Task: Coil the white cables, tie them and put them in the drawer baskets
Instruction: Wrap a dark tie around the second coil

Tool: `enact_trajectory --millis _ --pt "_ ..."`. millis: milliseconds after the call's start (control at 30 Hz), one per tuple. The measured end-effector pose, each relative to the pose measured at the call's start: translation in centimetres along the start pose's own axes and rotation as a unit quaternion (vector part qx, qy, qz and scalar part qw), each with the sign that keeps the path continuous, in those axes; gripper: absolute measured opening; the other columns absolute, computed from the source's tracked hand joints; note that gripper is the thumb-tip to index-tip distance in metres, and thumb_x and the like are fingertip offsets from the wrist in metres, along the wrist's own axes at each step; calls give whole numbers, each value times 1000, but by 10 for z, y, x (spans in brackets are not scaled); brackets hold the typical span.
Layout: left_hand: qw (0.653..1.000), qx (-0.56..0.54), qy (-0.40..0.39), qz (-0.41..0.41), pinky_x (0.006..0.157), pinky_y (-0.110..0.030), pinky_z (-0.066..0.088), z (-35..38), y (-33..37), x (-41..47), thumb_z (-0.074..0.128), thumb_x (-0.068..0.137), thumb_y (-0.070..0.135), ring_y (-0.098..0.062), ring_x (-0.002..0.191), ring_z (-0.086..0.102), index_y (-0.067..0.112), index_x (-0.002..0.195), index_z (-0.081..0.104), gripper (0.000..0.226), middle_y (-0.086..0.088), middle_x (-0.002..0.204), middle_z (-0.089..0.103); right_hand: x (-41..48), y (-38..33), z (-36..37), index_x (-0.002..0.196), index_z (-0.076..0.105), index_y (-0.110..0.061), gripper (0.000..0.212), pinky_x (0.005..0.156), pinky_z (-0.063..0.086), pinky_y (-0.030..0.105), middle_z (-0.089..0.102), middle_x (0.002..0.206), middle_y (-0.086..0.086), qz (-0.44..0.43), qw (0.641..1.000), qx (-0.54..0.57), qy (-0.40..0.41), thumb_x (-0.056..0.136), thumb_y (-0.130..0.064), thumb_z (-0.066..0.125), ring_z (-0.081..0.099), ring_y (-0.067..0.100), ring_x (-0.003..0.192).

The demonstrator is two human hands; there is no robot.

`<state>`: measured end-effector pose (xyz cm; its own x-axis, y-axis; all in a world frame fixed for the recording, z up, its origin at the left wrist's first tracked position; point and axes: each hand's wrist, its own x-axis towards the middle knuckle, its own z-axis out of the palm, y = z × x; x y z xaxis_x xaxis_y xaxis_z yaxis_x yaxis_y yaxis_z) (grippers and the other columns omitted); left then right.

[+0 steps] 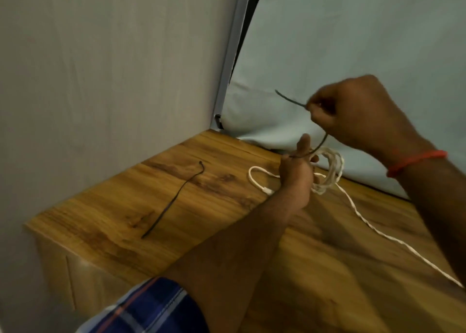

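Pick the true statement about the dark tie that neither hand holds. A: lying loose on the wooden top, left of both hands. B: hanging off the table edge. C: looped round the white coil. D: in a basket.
A: the spare tie lies flat on the wooden top, apart from the left hand gripping the white coil; the right hand pinches the other tie.

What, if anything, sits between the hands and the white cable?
Nothing visible. The left hand grips the coiled white cable, and the right hand pinches the black tie running down to it. The baskets are out of view.
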<state>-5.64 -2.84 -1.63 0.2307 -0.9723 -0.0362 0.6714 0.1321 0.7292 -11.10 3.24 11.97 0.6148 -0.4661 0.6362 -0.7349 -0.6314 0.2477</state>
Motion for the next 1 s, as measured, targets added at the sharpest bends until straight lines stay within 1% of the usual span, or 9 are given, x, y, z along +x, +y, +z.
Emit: enact_trajectory --millis 67,133,200,300,433,533,667,900,1000 --pt "999 42 -9 15 56 -29 50 -1 -5 4 70 62 80 -13 59 56 7 111 69 88 4 73 69 -34 20 -4 94 80 -11 16 73 45 24 72 74 4 76 996 42 21 90 -25 73 63 16 66" --pt "997 70 -15 6 50 -25 45 0 -8 7 67 85 61 -11 52 49 11 98 69 52 2 75 68 -66 37 -4 92 80 -13 18 63 44 19 66 65 -5 149 983 93 59 89 -30 75 59 4 59" --pt "996 81 -23 4 46 -24 36 2 -8 9 67 92 49 -8 41 40 10 89 69 38 1 72 65 -93 54 -5 91 78 -16 16 56 46 13 66 60 -9 212 948 201 127 90 -31 74 59 4 53" --pt "993 112 -40 -2 39 -19 31 2 -10 6 70 91 43 -5 33 31 6 92 67 37 -1 62 55 -122 69 -3 92 75 -18 13 51 46 16 69 62 -9 252 870 343 249 92 -31 72 56 9 52" --pt "981 168 -84 39 37 -17 33 -2 -13 1 72 90 43 -5 39 34 8 92 66 36 -12 84 54 -137 79 13 85 73 -30 13 51 42 20 64 63 -9 332 743 442 377 92 -39 67 53 6 55" --pt "982 167 -81 41 39 -19 30 -1 -12 2 70 90 46 -5 37 29 8 88 65 39 -5 66 47 -135 90 18 81 72 -26 15 45 36 19 57 62 -7 402 663 507 376 94 -30 66 45 6 51" --pt "989 70 -122 -45 44 -20 24 1 -9 6 46 98 51 -6 31 24 7 86 61 48 6 41 37 -143 89 24 83 74 -19 15 42 33 17 54 52 -8 397 734 497 237 95 -17 65 44 8 48" --pt "975 18 -215 -48 59 -34 15 -4 -5 8 26 91 26 -10 34 29 -5 96 60 46 0 47 41 -146 65 60 67 76 -16 17 54 47 27 66 53 -5 316 908 268 60 83 -24 77 59 7 49" --pt "969 63 -238 -30 58 -33 23 -3 -5 4 27 94 23 -10 38 33 -9 110 59 47 -1 53 43 -149 60 74 65 72 -18 21 55 51 33 64 54 -1 324 927 185 25 79 -33 72 60 14 53"
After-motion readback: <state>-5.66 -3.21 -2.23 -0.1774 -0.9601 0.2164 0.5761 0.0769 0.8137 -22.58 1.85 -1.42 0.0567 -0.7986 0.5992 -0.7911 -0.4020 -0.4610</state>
